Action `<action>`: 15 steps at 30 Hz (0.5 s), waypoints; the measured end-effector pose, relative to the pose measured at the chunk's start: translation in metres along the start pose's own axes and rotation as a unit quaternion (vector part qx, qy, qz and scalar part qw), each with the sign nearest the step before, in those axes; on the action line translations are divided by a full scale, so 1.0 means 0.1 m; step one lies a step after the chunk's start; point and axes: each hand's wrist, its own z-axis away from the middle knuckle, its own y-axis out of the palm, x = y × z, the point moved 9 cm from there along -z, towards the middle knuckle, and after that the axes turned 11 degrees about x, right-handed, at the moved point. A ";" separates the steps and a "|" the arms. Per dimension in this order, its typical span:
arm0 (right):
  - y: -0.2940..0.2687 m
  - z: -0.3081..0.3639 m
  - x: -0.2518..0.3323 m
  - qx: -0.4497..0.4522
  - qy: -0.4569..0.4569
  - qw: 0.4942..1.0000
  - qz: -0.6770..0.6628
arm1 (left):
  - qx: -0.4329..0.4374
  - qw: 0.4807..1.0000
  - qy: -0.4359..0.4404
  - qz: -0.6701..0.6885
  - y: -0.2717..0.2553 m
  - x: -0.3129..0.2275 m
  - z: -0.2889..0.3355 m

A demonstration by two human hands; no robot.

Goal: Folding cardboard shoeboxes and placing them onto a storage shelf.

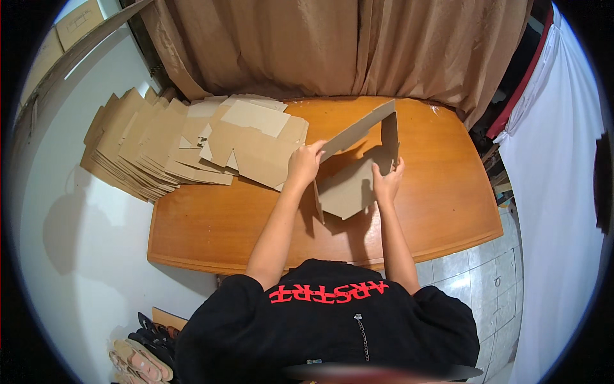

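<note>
A partly folded brown cardboard box point(348, 191) stands over the middle of the table, its panels raised into an open frame. My left hand point(306, 162) is closed on the left end of its long upper panel, fingers over the edge. At the right side, my right hand point(387, 183) grips a side panel, thumb on the inside and fingers behind it. The inner face of a broad panel shows between my hands. Left of my left hand lies a spread pile of flat cardboard box blanks point(252, 144), overlapping one another.
The wooden table point(441, 211) has a curved front edge. Brown curtains point(435, 51) hang along its far side, and a white cloth point(550, 160) hangs at the right. A white wall point(64, 224) is on the left, with sandals point(137, 361) on the floor below.
</note>
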 end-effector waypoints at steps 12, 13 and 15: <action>-0.54 -0.22 -0.49 0.099 -0.019 0.989 -0.111 | 0.191 0.975 -0.014 0.112 0.22 0.37 -0.25; -0.48 -0.21 -0.57 0.144 0.017 0.980 -0.137 | 0.208 0.972 -0.028 0.103 0.27 0.40 -0.27; -0.45 -0.19 -0.68 0.171 0.049 0.976 -0.130 | 0.225 0.969 -0.042 0.094 0.36 0.44 -0.31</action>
